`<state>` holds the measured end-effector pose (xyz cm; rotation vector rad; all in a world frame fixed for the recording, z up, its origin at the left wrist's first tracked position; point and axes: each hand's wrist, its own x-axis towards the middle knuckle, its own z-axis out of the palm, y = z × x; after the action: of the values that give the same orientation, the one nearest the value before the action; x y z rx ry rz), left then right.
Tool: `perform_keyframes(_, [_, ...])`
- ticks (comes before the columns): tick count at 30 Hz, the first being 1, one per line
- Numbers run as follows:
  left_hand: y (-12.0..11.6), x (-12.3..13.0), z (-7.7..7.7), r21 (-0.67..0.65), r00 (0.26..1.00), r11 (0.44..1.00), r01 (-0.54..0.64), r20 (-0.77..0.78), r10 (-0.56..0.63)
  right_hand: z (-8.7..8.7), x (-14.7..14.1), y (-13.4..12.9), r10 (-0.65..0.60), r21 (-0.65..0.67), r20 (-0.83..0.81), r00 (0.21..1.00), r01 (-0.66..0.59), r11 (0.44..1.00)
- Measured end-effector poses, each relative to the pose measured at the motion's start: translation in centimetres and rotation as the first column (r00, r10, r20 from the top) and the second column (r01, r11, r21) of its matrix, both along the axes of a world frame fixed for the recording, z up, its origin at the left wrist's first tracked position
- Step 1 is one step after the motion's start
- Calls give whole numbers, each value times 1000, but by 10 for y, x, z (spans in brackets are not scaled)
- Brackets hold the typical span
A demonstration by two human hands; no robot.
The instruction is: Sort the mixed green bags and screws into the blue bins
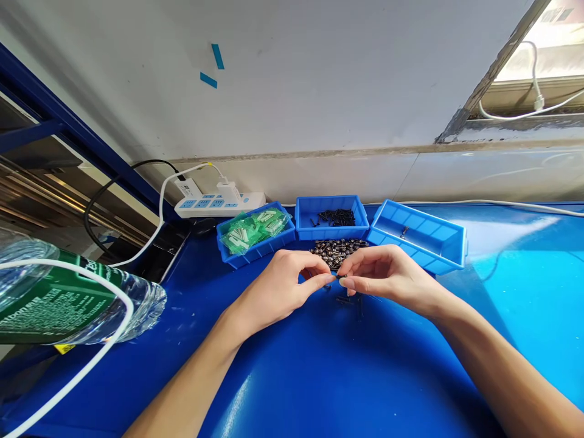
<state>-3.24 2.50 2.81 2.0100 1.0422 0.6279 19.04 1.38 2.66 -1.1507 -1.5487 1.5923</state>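
Observation:
Over the blue table my left hand (289, 280) is closed, thumb and forefinger pinched together at the tips. Facing it, my right hand (383, 274) pinches a tiny dark piece (340, 277), mostly hidden by the fingertips. The two sets of fingertips almost meet, and what the left ones hold is too small to make out. Just behind them lies a heap of small metal parts (335, 250), shiny and brownish. A few black screws (343, 300) lie loose on the tabletop below my right fingers.
Three blue bins stand behind: one with green-and-clear packets (255, 230), one with black screws (337, 217), one (438, 258) with a small metal part (404, 232). A power strip (250, 202) sits back left. A large bottle (55, 298) and a white cable (98, 359) occupy the left.

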Motion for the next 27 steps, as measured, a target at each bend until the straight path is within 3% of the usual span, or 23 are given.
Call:
perform_keyframes(2, [0, -3, -1, 35, 997, 999, 5, -79, -2, -1, 0, 2, -35, -6, -20, 999, 35, 999])
perform_keyframes(4, [1, -6, -4, 58, 984, 998, 21, -180, -10, -4, 0, 4, -148, 28, -70, 987, 150, 988])
perform_keyframes(8, [1, -8, -12, 63, 954, 995, 75, -296, -54, -12, 0, 9, -334, 123, -185, 924, 359, 925])
perform_keyframes(16, [0, -1, -11, 78, 934, 993, 85, -354, -52, -14, 3, 4, -355, 171, -143, 924, 376, 911])
perform_keyframes(22, [5, -6, -9, 80, 962, 996, 37, -274, -14, -14, 4, 5, -351, 149, -124, 928, 367, 918])
perform_keyframes(27, [4, -2, -7, 40, 996, 995, -91, 4, 91, -12, 2, 4, -278, 244, 9, 960, 268, 932])
